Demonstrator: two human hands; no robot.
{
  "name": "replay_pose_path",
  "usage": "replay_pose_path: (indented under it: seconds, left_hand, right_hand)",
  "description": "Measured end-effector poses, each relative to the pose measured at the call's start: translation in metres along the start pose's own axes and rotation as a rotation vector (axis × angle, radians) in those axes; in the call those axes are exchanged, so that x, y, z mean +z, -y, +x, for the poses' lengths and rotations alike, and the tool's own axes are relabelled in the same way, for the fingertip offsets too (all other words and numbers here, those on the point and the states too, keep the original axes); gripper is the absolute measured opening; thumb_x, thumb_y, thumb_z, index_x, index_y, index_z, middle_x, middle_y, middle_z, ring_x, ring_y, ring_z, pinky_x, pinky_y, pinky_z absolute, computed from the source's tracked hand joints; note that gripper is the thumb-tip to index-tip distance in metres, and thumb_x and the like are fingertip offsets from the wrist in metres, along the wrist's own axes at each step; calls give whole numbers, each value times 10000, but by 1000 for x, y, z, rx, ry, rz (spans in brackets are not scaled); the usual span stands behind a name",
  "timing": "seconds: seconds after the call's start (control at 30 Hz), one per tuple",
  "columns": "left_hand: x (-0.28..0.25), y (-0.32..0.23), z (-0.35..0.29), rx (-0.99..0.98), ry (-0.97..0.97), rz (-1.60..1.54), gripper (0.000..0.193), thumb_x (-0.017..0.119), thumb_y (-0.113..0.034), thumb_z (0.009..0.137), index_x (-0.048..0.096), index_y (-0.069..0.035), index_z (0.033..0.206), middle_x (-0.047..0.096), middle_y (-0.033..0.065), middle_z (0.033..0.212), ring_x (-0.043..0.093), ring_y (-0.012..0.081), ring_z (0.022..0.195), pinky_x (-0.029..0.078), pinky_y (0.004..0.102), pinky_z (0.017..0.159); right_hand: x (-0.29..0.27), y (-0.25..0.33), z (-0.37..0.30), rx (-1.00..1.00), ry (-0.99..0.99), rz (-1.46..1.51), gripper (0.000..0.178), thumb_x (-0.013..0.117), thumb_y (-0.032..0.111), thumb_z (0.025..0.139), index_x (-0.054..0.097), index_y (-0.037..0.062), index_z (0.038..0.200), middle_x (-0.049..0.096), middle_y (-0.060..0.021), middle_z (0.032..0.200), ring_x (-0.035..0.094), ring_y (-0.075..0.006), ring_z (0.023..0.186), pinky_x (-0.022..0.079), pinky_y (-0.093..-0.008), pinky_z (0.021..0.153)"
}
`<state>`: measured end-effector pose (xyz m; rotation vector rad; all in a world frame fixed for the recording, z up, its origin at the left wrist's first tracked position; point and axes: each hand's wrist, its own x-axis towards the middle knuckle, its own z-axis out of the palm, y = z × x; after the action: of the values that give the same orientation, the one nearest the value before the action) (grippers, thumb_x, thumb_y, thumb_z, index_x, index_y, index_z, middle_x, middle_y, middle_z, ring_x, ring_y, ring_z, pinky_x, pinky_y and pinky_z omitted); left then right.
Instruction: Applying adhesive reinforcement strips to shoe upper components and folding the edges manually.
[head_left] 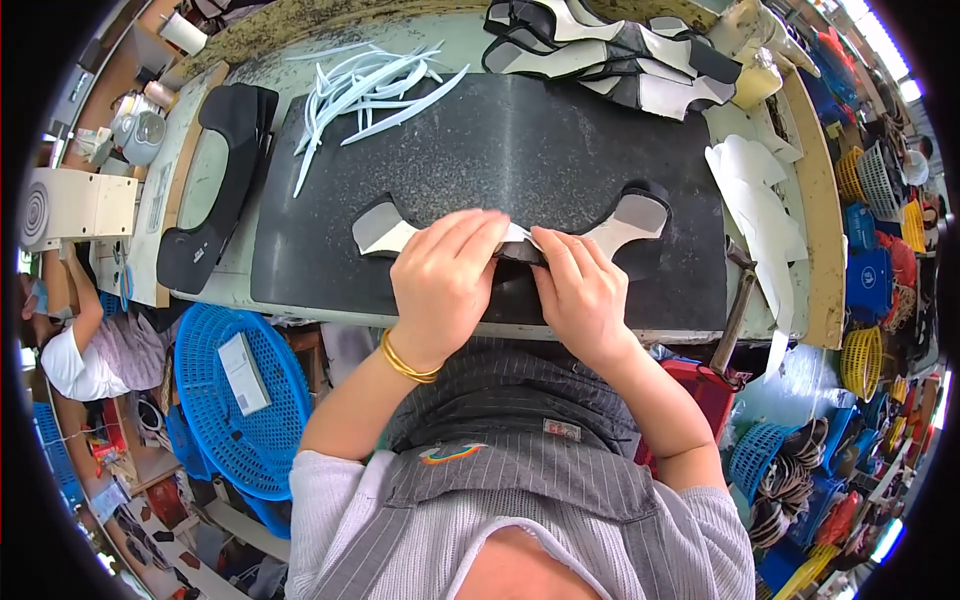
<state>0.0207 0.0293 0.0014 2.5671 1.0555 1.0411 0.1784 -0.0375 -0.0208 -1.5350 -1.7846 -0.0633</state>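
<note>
A curved shoe upper piece [637, 220], black with pale grey-white lining, lies across the black mat [430, 150] close to its front edge. Its two flared ends stick out on either side of my hands. My left hand [445, 290] is closed on the middle of the piece, fingers together and pointing to the right. Opposite it, my right hand [585, 295] pinches the same middle part between thumb and fingers. Between the fingertips a bit of white lining and a dark folded edge show. The fingers hide most of the centre.
Pale blue strips [370, 88] lie heaped at the back left, stacked upper pieces [640, 65] at the back right. Black cut pieces [225, 195] rest left of the mat. A hammer [737, 305] and white sheets [750, 190] lie right. Blue basket [290, 440] and another person [85, 360] are left.
</note>
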Motion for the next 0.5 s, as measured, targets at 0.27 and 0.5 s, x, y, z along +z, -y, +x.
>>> replay_pose_path:
  seconds: [0.27,0.5]
  left_hand:
    - [13,10,-10,35,-154,67,410,694,6,654,717,-99,1049,717,13,955,649,187,833,494,320,708]
    - [9,1,-22,43,-71,44,498,602,87,599,723,-95,1047,728,3,1047,647,198,900,474,323,762]
  right_hand:
    - [-24,-7,10,40,268,274,371,587,-54,828,598,-20,1197,644,-181,1126,608,-358,1036,505,-417,896]
    - [0,7,-4,-75,-16,-93,277,640,54,760,646,20,1034,689,-57,991,662,-216,848,525,-337,741]
